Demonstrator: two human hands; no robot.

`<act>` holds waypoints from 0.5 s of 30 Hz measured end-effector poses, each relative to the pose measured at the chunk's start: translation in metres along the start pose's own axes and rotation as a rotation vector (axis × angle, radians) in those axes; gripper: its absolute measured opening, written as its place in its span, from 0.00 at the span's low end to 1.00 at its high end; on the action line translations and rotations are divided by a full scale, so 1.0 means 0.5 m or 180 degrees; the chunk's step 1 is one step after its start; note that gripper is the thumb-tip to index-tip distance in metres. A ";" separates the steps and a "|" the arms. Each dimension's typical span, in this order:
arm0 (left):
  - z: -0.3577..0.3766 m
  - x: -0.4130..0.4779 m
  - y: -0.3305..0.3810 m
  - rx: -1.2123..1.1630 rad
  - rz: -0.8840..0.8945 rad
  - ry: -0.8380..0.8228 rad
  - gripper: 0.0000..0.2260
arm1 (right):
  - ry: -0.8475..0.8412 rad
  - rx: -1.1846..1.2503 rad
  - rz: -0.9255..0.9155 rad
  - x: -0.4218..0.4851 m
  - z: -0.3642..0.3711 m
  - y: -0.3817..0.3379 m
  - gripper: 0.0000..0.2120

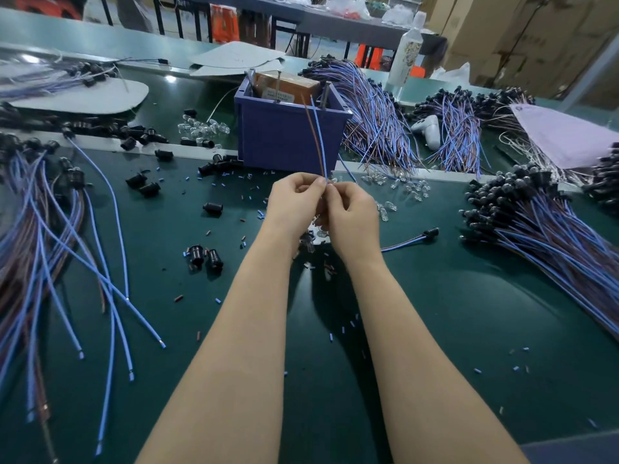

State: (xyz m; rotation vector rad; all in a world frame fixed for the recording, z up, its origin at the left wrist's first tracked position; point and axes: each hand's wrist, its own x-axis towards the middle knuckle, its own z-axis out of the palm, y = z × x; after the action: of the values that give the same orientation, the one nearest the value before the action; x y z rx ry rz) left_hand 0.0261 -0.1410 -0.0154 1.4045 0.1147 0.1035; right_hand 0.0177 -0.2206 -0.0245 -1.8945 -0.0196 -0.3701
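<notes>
The fingers (pixel 316 185) of the left hand (pixel 294 204) were curled and pinched the lower end of a wire pair (pixel 318 142), one blue strand and one brown. The right hand (pixel 351 212) met it at the same spot, with its thumb and forefinger closed on the pair just beside the left grip. From that pinch the strands rose almost upright in front of the blue bin (pixel 288 142), above the middle of the bench (pixel 469 313). Whether a socket or bulb sat inside the palms could not be told, as the knuckles hid it.

The step looked like joining the wire ends to a small part. The next move would call for one hand holding the pair firmly while the other seated or twisted the part without bending the bared tips.

Clear bulbs (pixel 415 190) lay near the hands toward the far edge, and black sockets (pixel 204 257) sat toward the left. Wired bundles (pixel 536 212) were heaped along the right edge. Insulation scraps (pixel 348 324) dotted the near half.
</notes>
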 end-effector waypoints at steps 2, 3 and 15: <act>-0.002 0.003 0.003 -0.0076 0.0088 0.0159 0.08 | -0.0133 0.0033 -0.0035 0.000 0.000 -0.003 0.06; -0.003 0.004 0.003 -0.0095 0.0155 0.0307 0.09 | -0.0188 -0.0083 -0.0099 0.000 0.000 -0.004 0.05; 0.004 0.007 -0.005 0.0113 0.0207 0.0475 0.05 | 0.0240 0.0365 0.0187 0.003 0.005 0.007 0.08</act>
State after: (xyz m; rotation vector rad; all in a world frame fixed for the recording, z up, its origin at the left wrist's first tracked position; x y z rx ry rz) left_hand 0.0297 -0.1431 -0.0175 1.4356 0.1954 0.2617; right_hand 0.0205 -0.2200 -0.0282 -1.7629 0.0639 -0.3918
